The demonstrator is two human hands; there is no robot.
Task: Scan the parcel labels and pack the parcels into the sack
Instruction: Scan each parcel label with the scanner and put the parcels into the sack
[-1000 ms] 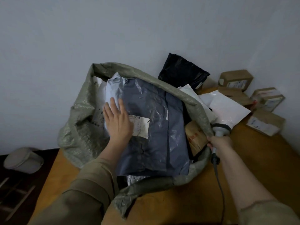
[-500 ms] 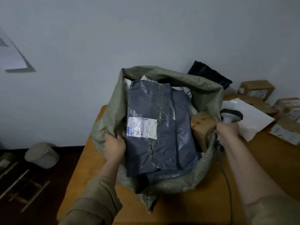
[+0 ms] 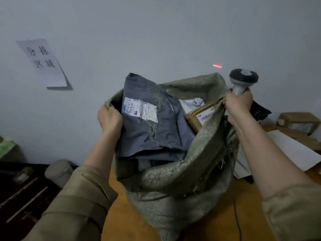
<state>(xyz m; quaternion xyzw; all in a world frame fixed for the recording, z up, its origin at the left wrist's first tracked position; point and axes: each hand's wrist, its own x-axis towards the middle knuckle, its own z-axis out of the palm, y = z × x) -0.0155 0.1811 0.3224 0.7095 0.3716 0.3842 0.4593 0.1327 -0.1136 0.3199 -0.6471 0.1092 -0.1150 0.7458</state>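
Both hands (image 3: 109, 119) (image 3: 238, 105) grip sack (image 3: 191, 171) rim on wooden table (image 3: 217, 223); sign (image 3: 43, 61) on wall (image 3: 156, 32).

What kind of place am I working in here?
Likely a parcel sorting room: a woven sack stuffed with labelled parcels, a handheld barcode scanner, cardboard boxes waiting on the table, and a paper sign on the wall.
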